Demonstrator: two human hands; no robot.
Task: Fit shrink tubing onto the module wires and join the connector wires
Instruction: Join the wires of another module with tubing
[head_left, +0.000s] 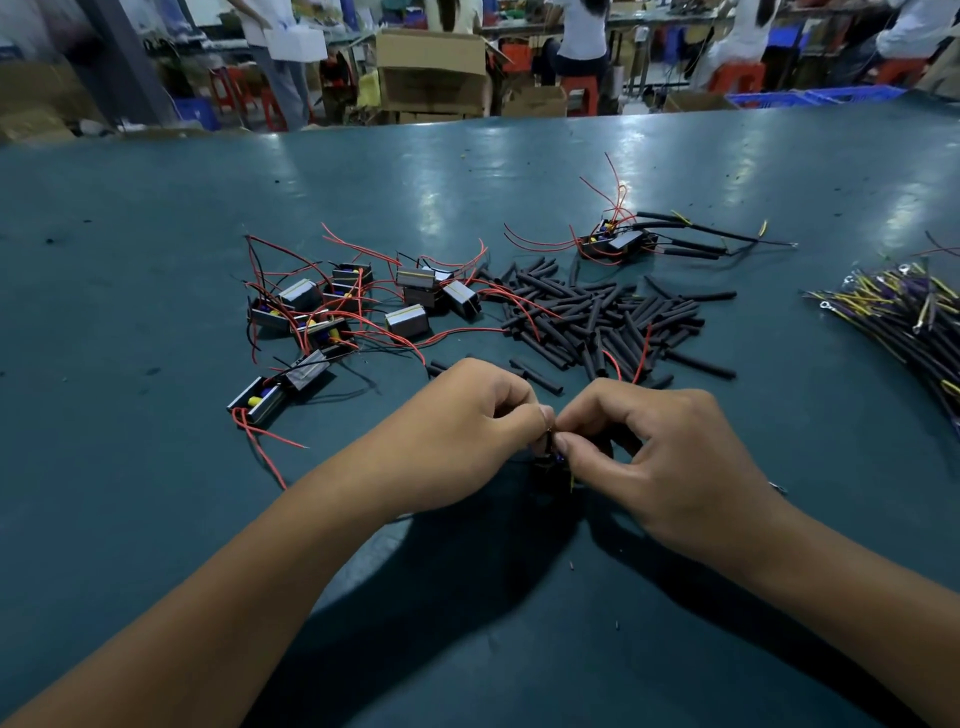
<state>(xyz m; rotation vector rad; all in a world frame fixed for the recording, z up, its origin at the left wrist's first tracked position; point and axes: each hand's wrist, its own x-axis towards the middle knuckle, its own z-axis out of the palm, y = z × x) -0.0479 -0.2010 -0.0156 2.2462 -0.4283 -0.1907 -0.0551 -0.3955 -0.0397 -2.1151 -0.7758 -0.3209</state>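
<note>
Both hands meet low at the centre of the green table, just nearer the person than the pile of black shrink tubing pieces. The left hand has its fingers curled tight, thumb and forefinger pinching a thin wire end. The right hand is curled the same way, its fingertips touching those of the left and pinching the same small join. What they hold is mostly hidden; only a dark bit with a speck of blue and yellow shows beneath the fingertips, so its long axis cannot be told.

The tubing pile lies with its pieces pointing every way. To the left of the pile sits a cluster of small modules with red and black wires trailing outward, one module lying apart, nearer the person. Beyond the pile, further from the person, rests a finished module whose sleeved wires run off to the right. Well right of the pile, near the table's right edge, lies a bundle of connector wires with ring terminals. Bare tabletop spreads around both forearms, between the pile and the near edge.
</note>
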